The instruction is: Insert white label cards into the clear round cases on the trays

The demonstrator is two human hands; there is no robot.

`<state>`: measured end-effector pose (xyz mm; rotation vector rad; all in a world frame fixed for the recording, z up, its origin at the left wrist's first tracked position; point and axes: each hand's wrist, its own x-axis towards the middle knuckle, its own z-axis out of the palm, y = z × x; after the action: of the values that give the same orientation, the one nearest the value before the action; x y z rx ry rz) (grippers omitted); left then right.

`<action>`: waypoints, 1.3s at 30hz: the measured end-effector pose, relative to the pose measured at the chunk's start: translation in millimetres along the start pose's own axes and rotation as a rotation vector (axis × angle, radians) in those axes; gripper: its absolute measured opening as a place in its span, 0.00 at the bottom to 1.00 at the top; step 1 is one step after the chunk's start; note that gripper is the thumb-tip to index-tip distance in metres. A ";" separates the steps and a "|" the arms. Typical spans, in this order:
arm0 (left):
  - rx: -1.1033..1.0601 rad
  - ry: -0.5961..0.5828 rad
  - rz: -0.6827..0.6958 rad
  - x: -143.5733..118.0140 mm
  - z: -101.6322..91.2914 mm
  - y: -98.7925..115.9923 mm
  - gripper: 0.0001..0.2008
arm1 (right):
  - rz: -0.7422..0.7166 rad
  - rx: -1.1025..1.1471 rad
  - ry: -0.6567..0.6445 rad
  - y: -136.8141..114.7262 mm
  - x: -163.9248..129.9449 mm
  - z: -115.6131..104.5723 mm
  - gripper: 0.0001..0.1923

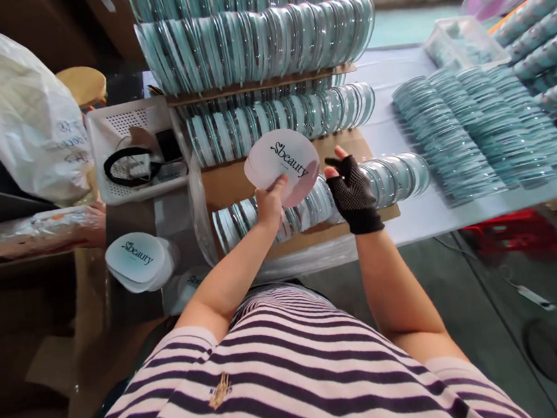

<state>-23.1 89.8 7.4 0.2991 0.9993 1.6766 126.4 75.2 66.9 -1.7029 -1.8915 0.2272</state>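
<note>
In my bare left hand [270, 204] is a small stack of rounded white cards [288, 161] printed "beauty", pinched with the thumb on top. My right hand [351, 187], in a black fingerless glove with a dotted palm, is just right of the cards. Its thumb and index finger are apart, and I see nothing between them. Beneath both hands runs a front row of teal-and-clear rounded packs [398, 178] standing on edge on brown cardboard [225, 183]. More such cards [136, 259] lie in a pile at the left.
Behind stand more rows of packs [260, 43]. A white basket [101, 149] at left holds a black loop. Stacked teal packs [470, 127] cover the table's right side, near a white bin [463, 40]. An open carton [84, 291] sits lower left; a red crate [517, 235] lower right.
</note>
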 end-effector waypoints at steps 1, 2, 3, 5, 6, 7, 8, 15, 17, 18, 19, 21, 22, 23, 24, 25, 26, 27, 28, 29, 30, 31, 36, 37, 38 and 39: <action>0.019 -0.007 -0.010 -3.9 -1.8 1.6 0.14 | -0.053 0.011 0.025 -2.1 1.1 0.5 0.30; 0.033 -0.005 -0.021 -7.9 -3.6 3.3 0.14 | -0.103 -0.010 0.026 -5.9 -0.3 2.7 0.33; 0.040 0.004 -0.031 -11.7 -5.3 5.1 0.15 | -0.145 -0.049 0.022 -11.2 -4.0 6.3 0.35; 0.040 0.011 -0.056 -18.0 -8.0 8.4 0.14 | -0.197 -0.113 0.018 -24.4 -15.4 16.2 0.36; 0.036 -0.009 -0.070 -20.0 -8.8 9.8 0.13 | -0.194 -0.113 0.016 -30.6 -21.0 21.6 0.35; 0.031 -0.037 -0.082 -21.1 -9.4 11.2 0.11 | -0.163 -0.089 0.007 -35.3 -25.5 26.6 0.33; 0.029 -0.067 -0.092 -21.0 -9.9 12.8 0.10 | -0.105 -0.042 -0.003 -38.0 -28.4 30.5 0.30; -0.144 0.007 -0.062 9.4 -22.4 40.5 0.20 | 0.194 -0.009 0.165 -12.1 -66.8 -8.2 0.28; -0.167 0.027 -0.063 19.1 -28.6 47.3 0.23 | 0.157 -0.129 -0.021 -9.6 -98.4 -26.7 0.26; -0.166 0.024 -0.073 22.1 -31.0 48.9 0.24 | 0.155 -0.192 -0.139 -10.7 -113.9 -32.8 0.24; -0.164 0.018 -0.082 23.9 -32.7 49.3 0.24 | 0.168 -0.253 -0.248 -12.9 -127.1 -36.0 0.22; -0.164 -0.005 -0.083 24.0 -33.9 47.9 0.24 | 0.212 -0.347 -0.409 -19.3 -142.3 -33.8 0.20; -0.167 -0.014 -0.081 23.1 -33.5 46.8 0.24 | 0.230 -0.371 -0.462 -23.0 -143.5 -28.5 0.19; -0.173 -0.018 -0.079 21.9 -32.8 45.6 0.24 | 0.238 -0.379 -0.500 -26.7 -140.7 -20.8 0.19; -0.179 -0.019 -0.077 20.8 -32.0 44.7 0.25 | 0.235 -0.380 -0.527 -30.1 -134.9 -11.1 0.18; -0.185 -0.016 -0.075 20.0 -31.3 44.1 0.25 | 0.222 -0.376 -0.549 -33.1 -126.9 -0.1 0.18; -0.190 -0.014 -0.074 19.6 -30.8 43.6 0.25 | 0.200 -0.375 -0.575 -35.5 -117.9 11.5 0.19; -0.193 -0.011 -0.072 19.8 -30.6 43.2 0.25 | 0.180 -0.380 -0.598 -37.3 -109.2 22.8 0.19; -0.193 -0.007 -0.069 20.5 -30.6 42.9 0.26 | 0.163 -0.389 -0.609 -38.4 -101.7 32.8 0.19; -0.192 -0.003 -0.064 21.6 -30.8 42.5 0.26 | 0.147 -0.397 -0.606 -38.9 -96.1 40.9 0.19; -0.190 0.003 -0.060 23.0 -31.1 42.0 0.26 | 0.131 -0.399 -0.591 -39.0 -92.7 46.4 0.20; -0.188 0.010 -0.057 24.4 -31.5 41.5 0.26 | 0.113 -0.397 -0.562 -38.5 -91.4 49.4 0.20; -0.183 0.028 -0.056 30.4 -32.8 38.3 0.25 | 0.070 -0.388 -0.395 -33.5 -96.9 46.0 0.17; -0.183 0.021 -0.052 31.0 -33.1 37.8 0.24 | 0.077 -0.392 -0.382 -32.9 -96.3 47.5 0.16; -0.185 0.008 -0.049 31.3 -33.3 37.5 0.24 | 0.081 -0.396 -0.383 -32.7 -95.0 50.7 0.16; -0.187 -0.007 -0.047 31.3 -33.7 37.3 0.23 | 0.083 -0.404 -0.390 -32.8 -93.1 55.5 0.16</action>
<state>-81.2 100.9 5.3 0.1565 0.8306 1.7107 71.4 -5.4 9.4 -2.1308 -2.2682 0.2340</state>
